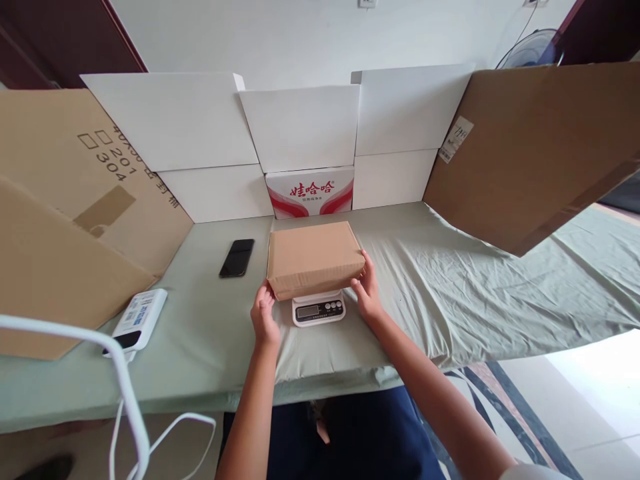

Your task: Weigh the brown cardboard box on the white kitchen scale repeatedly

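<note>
A closed brown cardboard box (315, 257) is between my two hands, over a small white digital scale (319, 311). The box hides the scale's platform, so I cannot tell whether its underside fully rests there. The scale's dark display and buttons face me. My left hand (264, 313) grips the box's near left corner, fingers at its side and lower edge. At the near right corner, my right hand (367, 287) has its fingers curled against the side. A black phone (237, 258) lies flat on the cloth to the left of the box.
A green cloth (215, 333) covers the table. White panels (300, 127) and a red-and-white carton (311, 193) stand behind. Large cardboard sheets flank the left (75, 200) and right (525, 147). A white device (140, 320) and a white cable (125, 380) are at left.
</note>
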A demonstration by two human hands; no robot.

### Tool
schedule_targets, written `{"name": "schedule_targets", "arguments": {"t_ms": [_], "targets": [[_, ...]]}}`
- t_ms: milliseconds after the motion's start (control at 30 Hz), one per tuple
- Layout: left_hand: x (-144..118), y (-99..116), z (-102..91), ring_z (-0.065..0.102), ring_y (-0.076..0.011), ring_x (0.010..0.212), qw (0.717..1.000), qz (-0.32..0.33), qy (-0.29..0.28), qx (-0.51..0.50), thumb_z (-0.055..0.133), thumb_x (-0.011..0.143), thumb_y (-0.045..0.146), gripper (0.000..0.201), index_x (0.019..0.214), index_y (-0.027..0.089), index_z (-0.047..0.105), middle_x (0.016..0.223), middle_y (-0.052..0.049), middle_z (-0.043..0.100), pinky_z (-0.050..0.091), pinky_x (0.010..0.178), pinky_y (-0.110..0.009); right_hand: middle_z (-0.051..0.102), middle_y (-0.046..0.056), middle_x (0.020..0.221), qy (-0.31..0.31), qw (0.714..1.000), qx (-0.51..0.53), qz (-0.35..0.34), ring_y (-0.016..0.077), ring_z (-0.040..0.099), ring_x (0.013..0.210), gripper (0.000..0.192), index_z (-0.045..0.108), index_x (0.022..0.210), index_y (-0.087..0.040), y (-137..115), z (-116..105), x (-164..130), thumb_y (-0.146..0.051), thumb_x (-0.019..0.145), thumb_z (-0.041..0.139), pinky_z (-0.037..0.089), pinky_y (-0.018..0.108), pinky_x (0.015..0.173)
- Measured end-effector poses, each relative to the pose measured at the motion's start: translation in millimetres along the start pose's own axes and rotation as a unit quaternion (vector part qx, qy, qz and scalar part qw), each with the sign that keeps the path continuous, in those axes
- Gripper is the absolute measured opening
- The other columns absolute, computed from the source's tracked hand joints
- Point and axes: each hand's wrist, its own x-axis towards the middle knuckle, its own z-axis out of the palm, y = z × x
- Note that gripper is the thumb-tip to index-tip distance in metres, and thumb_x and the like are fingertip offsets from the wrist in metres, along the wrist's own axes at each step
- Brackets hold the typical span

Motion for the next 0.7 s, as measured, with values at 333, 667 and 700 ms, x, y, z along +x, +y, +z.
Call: {"name": "schedule_targets", "arguments": {"t_ms": [333,667,700], "targets": [[0,0,-0.3,0.058,-0.0336,0.133,1.0,0.007,0.008,0.013,0.048,0.085,0.075,0.083,0.14,0.014,0.059,0.139,-0.023,0.062,0.045,0.11,-0.046,0.035,0.008,0.163,0.005,1.0,-0.011,-0.013,0.0321,0.038,0.149,0.07,0.029,0.156,-0.033,1,1,-2,-0.058,0.095,0.053,0.044,0.051,0.115],[2,-6,-2.4,0.057,-0.034,0.133,1.0,0.002,0.01,0.011,0.048,0.085,0.074,0.081,0.139,0.015,0.059,0.14,-0.022,0.062,0.045,0.11,-0.048,0.038,0.008,0.161,0.012,1.0,-0.023,-0.018,0.0318,0.038,0.149,0.065,0.034,0.154,-0.033,-9,1,-3,-0.055,0.096,0.052,0.04,0.052,0.118],[2,-5,-2.2,0.057,-0.0343,0.133,1.0,0.002,0.01,0.012,0.047,0.085,0.074,0.081,0.14,0.015,0.059,0.14,-0.022,0.061,0.045,0.11,-0.048,0.039,0.008,0.161,0.014,0.999,-0.028,-0.02,0.0318,0.038,0.149,0.064,0.034,0.154,-0.032,-10,1,-3,-0.055,0.097,0.051,0.039,0.053,0.119]]}}
